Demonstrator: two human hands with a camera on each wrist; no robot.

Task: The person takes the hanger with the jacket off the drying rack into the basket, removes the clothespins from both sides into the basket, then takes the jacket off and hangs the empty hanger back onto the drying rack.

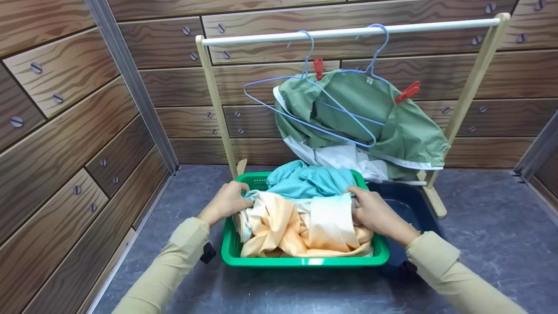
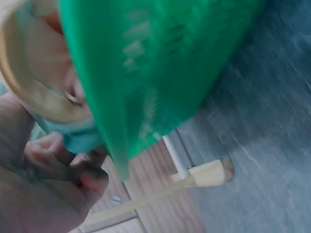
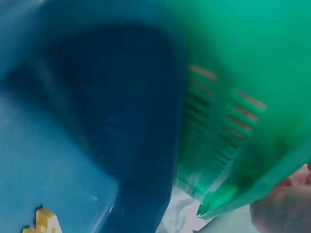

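Note:
A bundled cloth garment, pale orange fading to white and light blue [image 1: 279, 222], fills the front of a green plastic basket [image 1: 305, 262]. My left hand [image 1: 227, 201] pinches the garment's edge at the basket's left side; in the left wrist view its fingers curl under a teal fold [image 2: 85, 138]. At the right side my right hand [image 1: 378, 213] grips the other end of the same garment, its fingertips partly hidden by cloth. A teal garment [image 1: 311, 179] lies behind it in the basket.
Behind stands a rack with a white rail [image 1: 348, 33], holding blue hangers [image 1: 261, 100] and a green garment [image 1: 348, 104] with red clothespins [image 1: 407, 92]. Right of the basket sits a dark blue tub [image 1: 405, 200] with yellow pieces [image 3: 46, 221] inside. Wood-patterned walls [image 1: 113, 183] enclose the table.

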